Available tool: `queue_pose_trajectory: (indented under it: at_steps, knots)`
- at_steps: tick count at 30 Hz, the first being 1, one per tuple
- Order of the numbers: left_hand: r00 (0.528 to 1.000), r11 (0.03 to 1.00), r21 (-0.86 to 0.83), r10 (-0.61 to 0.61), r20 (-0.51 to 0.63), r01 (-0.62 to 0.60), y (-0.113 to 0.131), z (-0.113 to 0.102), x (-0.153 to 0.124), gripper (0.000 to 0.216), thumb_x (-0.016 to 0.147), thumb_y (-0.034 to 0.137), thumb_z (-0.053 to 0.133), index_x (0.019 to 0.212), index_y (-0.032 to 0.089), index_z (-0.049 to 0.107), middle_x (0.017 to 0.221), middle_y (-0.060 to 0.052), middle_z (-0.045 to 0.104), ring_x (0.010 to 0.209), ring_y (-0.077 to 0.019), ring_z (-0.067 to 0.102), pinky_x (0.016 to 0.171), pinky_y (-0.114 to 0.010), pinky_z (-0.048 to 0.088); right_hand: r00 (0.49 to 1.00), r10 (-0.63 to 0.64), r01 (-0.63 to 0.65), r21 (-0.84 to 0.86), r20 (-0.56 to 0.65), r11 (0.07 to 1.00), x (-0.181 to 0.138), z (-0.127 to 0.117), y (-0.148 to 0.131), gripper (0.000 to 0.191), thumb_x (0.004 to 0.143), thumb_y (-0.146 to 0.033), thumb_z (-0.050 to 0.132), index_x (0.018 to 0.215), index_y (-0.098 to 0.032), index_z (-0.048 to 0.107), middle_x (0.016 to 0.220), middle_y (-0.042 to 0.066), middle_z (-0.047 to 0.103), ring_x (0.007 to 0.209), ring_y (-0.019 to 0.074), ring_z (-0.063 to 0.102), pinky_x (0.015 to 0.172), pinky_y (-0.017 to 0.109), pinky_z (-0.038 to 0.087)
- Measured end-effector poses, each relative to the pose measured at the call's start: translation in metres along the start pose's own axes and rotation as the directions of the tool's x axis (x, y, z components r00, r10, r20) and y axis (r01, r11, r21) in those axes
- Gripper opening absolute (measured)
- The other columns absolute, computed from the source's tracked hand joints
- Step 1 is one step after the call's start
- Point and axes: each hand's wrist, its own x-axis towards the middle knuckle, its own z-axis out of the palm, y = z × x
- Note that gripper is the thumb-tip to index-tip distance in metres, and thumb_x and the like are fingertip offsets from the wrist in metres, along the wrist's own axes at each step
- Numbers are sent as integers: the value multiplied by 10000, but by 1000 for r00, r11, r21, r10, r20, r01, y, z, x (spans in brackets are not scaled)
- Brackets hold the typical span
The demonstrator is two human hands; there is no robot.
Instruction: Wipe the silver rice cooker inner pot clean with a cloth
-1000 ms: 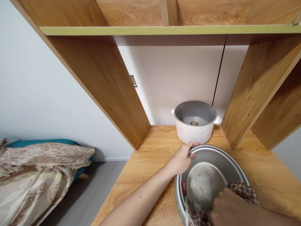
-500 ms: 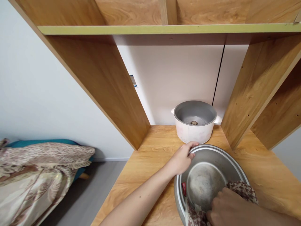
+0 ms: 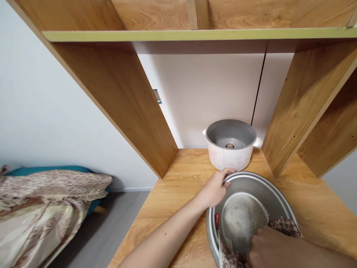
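Note:
A wide grey metal basin [image 3: 263, 188] sits on the wooden tabletop, cut off a little at the lower edge of the view. My left hand [image 3: 218, 189] is closed on its far left rim, thumb over the inside wall. Inside the basin, my right hand [image 3: 275, 243] is closed in a fist on a brown-and-white patterned cloth [image 3: 286, 226], pressing it against the near part of the bottom and wall. Part of the cloth spreads left under the fist and bears a small red label [image 3: 217, 221]. My right fingertips are hidden.
Just behind the basin stands a white pot-shaped cooker body [image 3: 230, 158] with a grey interior and side handles. Wooden uprights [image 3: 119, 108] flank it, and a shelf with a yellow-green edge [image 3: 195, 35] crosses above. A patterned blanket [image 3: 52, 201] covers furniture at left.
My right hand and the cloth have shifted slightly within the basin. My left hand keeps its hold on the rim, and the basin stays in place.

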Motion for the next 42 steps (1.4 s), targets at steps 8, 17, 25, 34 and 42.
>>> queue_pose_trajectory:
  at_steps: [8, 17, 25, 34, 42]
  knots:
    - [1000, 1000, -4, 8, -4, -8, -3, 0, 0, 476, 898, 56, 560, 1340, 197, 669, 1420, -104, 704, 1299, -268, 642, 1178, -443, 458, 994, 85, -84, 23, -67, 996, 4, 5, 1, 277, 943, -395, 724, 769, -191, 792, 636, 62, 734, 472, 219, 630, 407, 352, 219]
    - [1000, 1000, -14, 3, -13, -3, -3, 1, 1, 472, 895, 70, 571, 1336, 204, 673, 1424, -102, 704, 1308, -273, 640, 1194, -448, 447, 1000, 9, -8, 53, -21, 999, 0, 0, 2, 297, 987, -368, 677, 796, -163, 777, 720, 54, 765, 492, 185, 598, 407, 350, 241]
    - [999, 995, 92, 20, 27, -23, -1, -4, -4, 568, 848, 74, 556, 1386, 237, 638, 1386, -82, 718, 1265, -275, 651, 1143, -430, 479, 996, -90, 90, -31, -13, 995, -10, 3, 1, 190, 915, -231, 737, 741, -154, 741, 708, 45, 755, 539, 187, 629, 419, 355, 274]
    - [997, 991, 134, -5, 76, -5, 5, -13, -5, 636, 776, 32, 536, 1376, 223, 625, 1357, -89, 718, 1236, -286, 657, 1114, -424, 493, 999, 31, -37, -148, -40, 988, -49, -11, 10, 171, 926, -232, 713, 784, -177, 789, 713, 55, 754, 575, 239, 674, 433, 421, 246]
    - [1000, 1000, 21, -3, 7, 3, -2, -5, -3, 595, 832, 19, 538, 1404, 184, 570, 1422, -131, 673, 1349, -273, 596, 1189, -443, 441, 986, 20, -24, -20, -164, 1000, 8, 35, 6, 190, 921, -347, 718, 814, -205, 786, 727, 59, 765, 585, 268, 699, 424, 391, 268]
